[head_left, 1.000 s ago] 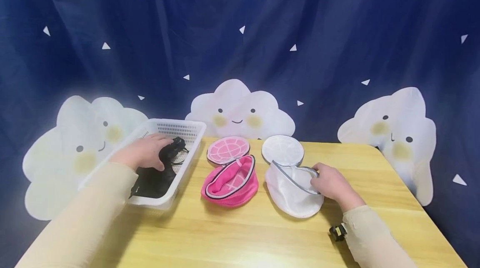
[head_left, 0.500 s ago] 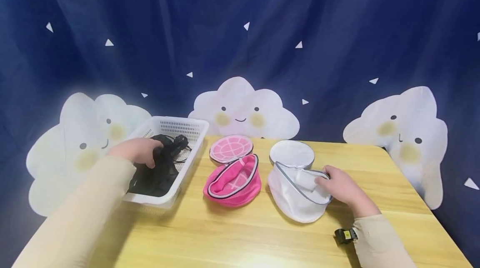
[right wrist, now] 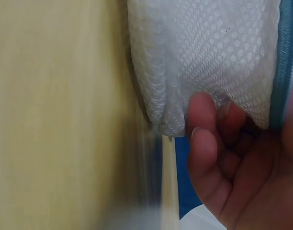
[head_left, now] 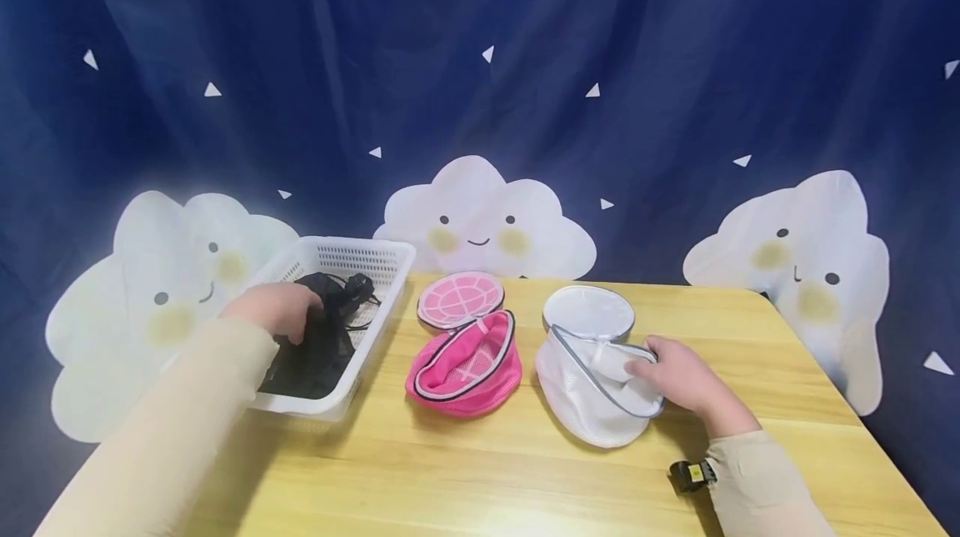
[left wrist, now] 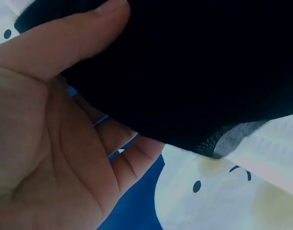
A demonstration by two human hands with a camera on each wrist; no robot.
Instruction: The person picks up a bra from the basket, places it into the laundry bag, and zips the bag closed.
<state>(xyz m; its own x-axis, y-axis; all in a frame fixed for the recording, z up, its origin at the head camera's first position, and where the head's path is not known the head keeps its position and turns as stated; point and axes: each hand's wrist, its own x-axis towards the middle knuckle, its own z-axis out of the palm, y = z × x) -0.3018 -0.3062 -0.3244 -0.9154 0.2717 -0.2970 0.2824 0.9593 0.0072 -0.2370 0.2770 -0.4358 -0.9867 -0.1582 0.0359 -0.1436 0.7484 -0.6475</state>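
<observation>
My left hand [head_left: 279, 308] is in the white basket [head_left: 390, 322] and pinches a black cloth garment [head_left: 318, 366]. The left wrist view shows the thumb in front of the dark fabric [left wrist: 194, 72], with fingers behind it. A sheer mesh edge shows at its lower corner. Thin black straps [head_left: 360, 316] lie in the basket. My right hand [head_left: 678, 374] grips the zippered rim of a white mesh laundry bag [head_left: 600, 408], whose round lid [head_left: 588, 312] is folded back. In the right wrist view its fingers [right wrist: 204, 148] curl against the mesh.
A pink mesh laundry bag [head_left: 468, 391] stands unzipped between basket and white bag, its round lid [head_left: 461, 299] laid back. Everything rests on a wooden table [head_left: 465, 479]. Behind hangs a blue curtain [head_left: 480, 95] with cloud prints.
My left hand has shifted left and slightly down among the black cloth, lifting some of it. The right hand has drawn the white bag's rim right, widening its mouth.
</observation>
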